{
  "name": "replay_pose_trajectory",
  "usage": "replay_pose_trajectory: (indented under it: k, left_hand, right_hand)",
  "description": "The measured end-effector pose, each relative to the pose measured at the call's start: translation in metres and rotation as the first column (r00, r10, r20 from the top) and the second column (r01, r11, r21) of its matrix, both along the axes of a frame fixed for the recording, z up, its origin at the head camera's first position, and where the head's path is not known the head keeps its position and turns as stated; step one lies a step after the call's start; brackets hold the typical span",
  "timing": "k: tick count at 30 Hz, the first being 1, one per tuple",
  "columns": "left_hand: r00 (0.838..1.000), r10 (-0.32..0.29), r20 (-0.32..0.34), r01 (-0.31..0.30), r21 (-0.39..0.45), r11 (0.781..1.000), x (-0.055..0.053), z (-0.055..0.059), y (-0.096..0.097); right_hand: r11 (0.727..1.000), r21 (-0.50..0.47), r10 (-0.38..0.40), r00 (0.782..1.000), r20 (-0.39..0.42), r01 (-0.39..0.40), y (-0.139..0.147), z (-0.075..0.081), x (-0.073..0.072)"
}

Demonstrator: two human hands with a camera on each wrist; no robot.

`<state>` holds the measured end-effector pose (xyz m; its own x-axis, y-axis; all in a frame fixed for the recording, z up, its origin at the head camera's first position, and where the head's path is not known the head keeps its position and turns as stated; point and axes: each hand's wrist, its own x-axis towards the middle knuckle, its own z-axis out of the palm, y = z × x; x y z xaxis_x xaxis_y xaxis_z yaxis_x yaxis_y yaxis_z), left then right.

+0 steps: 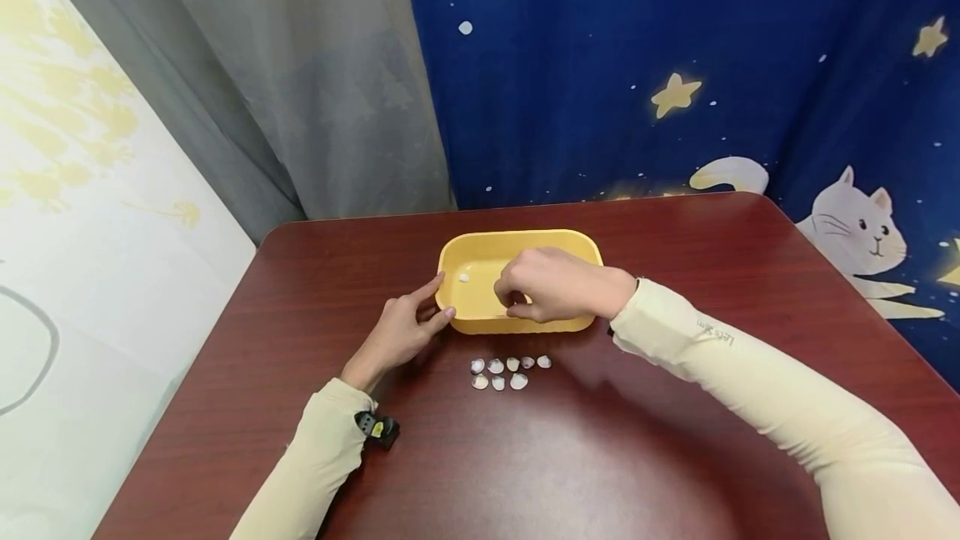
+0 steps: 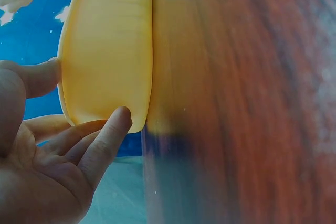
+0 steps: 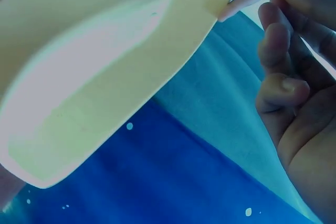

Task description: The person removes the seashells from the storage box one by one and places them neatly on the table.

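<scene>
A shallow yellow plastic basin [image 1: 480, 326] sits toward the far side of the table. My left hand [image 1: 402, 327] holds its left end, thumb on the rim near the front corner; in the left wrist view the fingers [image 2: 105, 145] curl along its outer wall. Over the basin's right half is my right hand [image 1: 551, 283], fingers bent and lowered inside the rim. Its thumb and index come close together in the right wrist view; I cannot tell whether they pinch something. One small white shell [image 1: 464, 278] lies in the basin's left part.
In front of the basin, several small shells [image 1: 496, 366] lie in two short rows on the dark red-brown table [image 1: 600, 457]. A blue star-patterned curtain [image 1: 570, 90] and a grey curtain [image 1: 315, 107] hang behind it. A white patterned panel [image 1: 82, 232] stands left.
</scene>
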<state>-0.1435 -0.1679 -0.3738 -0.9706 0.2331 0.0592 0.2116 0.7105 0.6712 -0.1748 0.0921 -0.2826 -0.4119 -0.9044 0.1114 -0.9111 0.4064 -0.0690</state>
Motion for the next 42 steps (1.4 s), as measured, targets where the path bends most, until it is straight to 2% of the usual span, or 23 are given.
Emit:
replay_pose_trajectory:
  k: [6,12,17,23,34,42]
  left_hand:
    - [1.000,0.007,-0.005,-0.007,0.002,1.000,-0.001,0.002,-0.001]
    - [1.000,0.003,-0.023,-0.003,-0.004,1.000,-0.001,0.001,-0.002]
    - [0.999,0.005,-0.037,-0.006,-0.023,1.000,-0.001,0.000,-0.002]
    - [0.999,-0.005,-0.037,0.004,-0.013,1.000,-0.002,0.000,0.000]
    - [1.000,-0.018,-0.016,0.018,0.021,1.000,0.001,-0.001,0.001]
    - [1.000,-0.006,-0.012,0.007,0.026,1.000,0.002,-0.002,-0.002]
  right_hand:
    - [1.000,0.023,0.011,1.000,0.023,-0.011,-0.010,0.008,-0.015]
    - [0.996,0.076,-0.049,0.997,0.053,0.045,-0.031,0.005,-0.035]
    - [0.991,0.112,-0.077,0.995,0.059,0.071,-0.049,-0.005,-0.055]
    - [0.980,0.158,-0.123,0.992,-0.020,0.124,-0.063,-0.020,-0.076]
    - [0.945,0.256,-0.176,0.977,-0.123,0.203,-0.085,-0.054,-0.098]
    - [0.946,0.224,-0.232,0.972,-0.036,0.235,-0.101,-0.069,-0.103]
